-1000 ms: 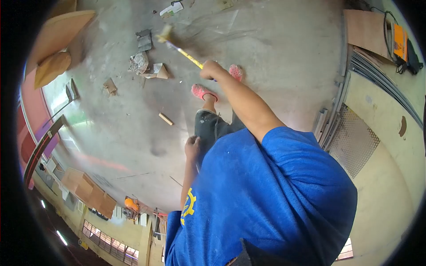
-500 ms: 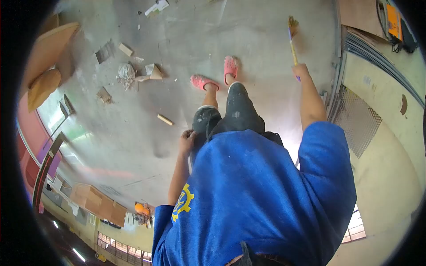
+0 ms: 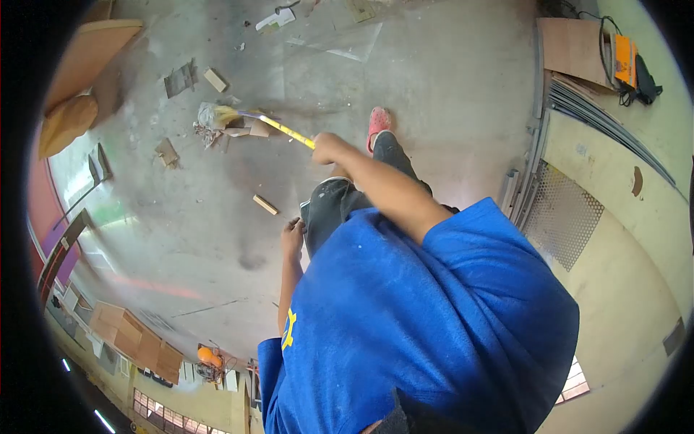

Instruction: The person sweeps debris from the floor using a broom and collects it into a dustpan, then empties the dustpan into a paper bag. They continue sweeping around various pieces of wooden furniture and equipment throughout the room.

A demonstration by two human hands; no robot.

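Observation:
My right hand (image 3: 325, 148) grips the yellow handle of a small broom (image 3: 283, 130), arm stretched forward and to the left. The broom's bristles (image 3: 223, 115) touch a pile of crumpled paper and wood scraps (image 3: 210, 124) on the dusty concrete floor (image 3: 434, 65). My left hand (image 3: 293, 237) rests against my dark trouser leg (image 3: 329, 210) and holds nothing. A pink shoe (image 3: 378, 120) shows beyond my right arm. A small wood block (image 3: 264, 205) lies on the floor just left of my legs.
More scraps (image 3: 179, 78) and a flat block (image 3: 215, 79) lie past the pile. Wooden boards (image 3: 90, 47) lean at the far left. At the right are metal strips (image 3: 600, 108), a perforated sheet (image 3: 567, 213), a cardboard panel (image 3: 571, 43) and an orange tool (image 3: 623, 59).
My right arm has swung the broom from the far right across to the left, onto the scrap pile. The left hand stays at my leg.

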